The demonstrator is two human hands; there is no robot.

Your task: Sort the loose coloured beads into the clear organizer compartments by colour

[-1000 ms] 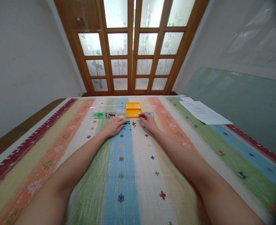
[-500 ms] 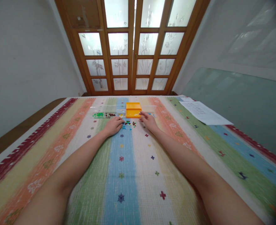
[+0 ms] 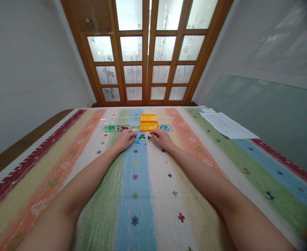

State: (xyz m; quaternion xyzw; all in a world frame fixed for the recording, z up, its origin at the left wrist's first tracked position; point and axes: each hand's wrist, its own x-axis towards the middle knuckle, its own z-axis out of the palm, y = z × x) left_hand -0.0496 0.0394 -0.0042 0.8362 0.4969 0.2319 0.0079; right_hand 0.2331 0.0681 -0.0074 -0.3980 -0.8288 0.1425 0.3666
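Observation:
Small loose pieces (image 3: 142, 137) in dark red, green, blue and black lie in a little heap on the tablecloth between my hands. My left hand (image 3: 125, 140) rests just left of the heap, its fingers curled and the fingertips close together; what they hold, if anything, is too small to make out. At the right edge of the heap is my right hand (image 3: 162, 138), thumb and index finger brought together over the pieces. Anything pinched there is hidden. Right behind the heap stands an orange open box (image 3: 148, 119) with small white pieces (image 3: 153, 127) inside.
Clear trays flank the orange box, with green pieces (image 3: 109, 128), dark red pieces (image 3: 122, 128) and yellow pieces (image 3: 134, 128) at left, blue pieces (image 3: 165, 128) at right. Printed paper (image 3: 226, 124) lies on the striped tablecloth (image 3: 143, 195), far right. Glazed wooden doors (image 3: 147, 62) stand behind.
My right hand has moved left and nearer, from the orange box's right corner to the loose heap, uncovering the blue pieces. My left hand has shifted slightly left.

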